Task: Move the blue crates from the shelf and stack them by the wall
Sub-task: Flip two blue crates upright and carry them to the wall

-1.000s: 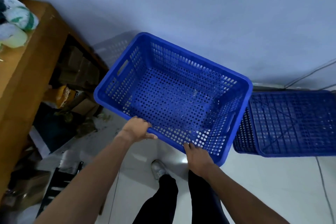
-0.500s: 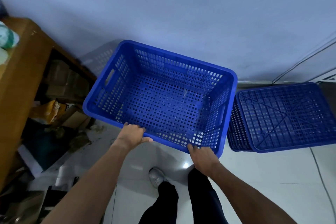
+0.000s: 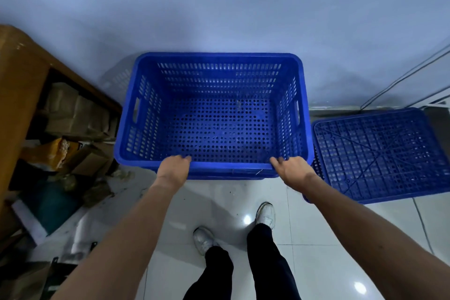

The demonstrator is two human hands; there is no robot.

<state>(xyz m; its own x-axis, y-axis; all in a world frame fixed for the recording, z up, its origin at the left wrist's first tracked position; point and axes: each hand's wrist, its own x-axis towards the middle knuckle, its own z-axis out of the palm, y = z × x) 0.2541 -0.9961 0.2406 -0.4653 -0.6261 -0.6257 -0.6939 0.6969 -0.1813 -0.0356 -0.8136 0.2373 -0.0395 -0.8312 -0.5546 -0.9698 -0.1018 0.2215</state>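
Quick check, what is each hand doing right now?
Left hand: closed over the near rim of the upright blue crate.
Right hand: closed over the same near rim, further right.

an open crate [image 3: 214, 114] sits upright against the wall [image 3: 219, 7], with a left hand [image 3: 174, 169] and a right hand [image 3: 292, 172] on its near rim. just to its right, an overturned crate [image 3: 379, 156] lies bottom up on the tiled floor [image 3: 219, 202]. to the left stands a wooden shelf [image 3: 22, 75] holding cardboard boxes [image 3: 70, 109]. two shoes [image 3: 265, 213] stand before the open crate.
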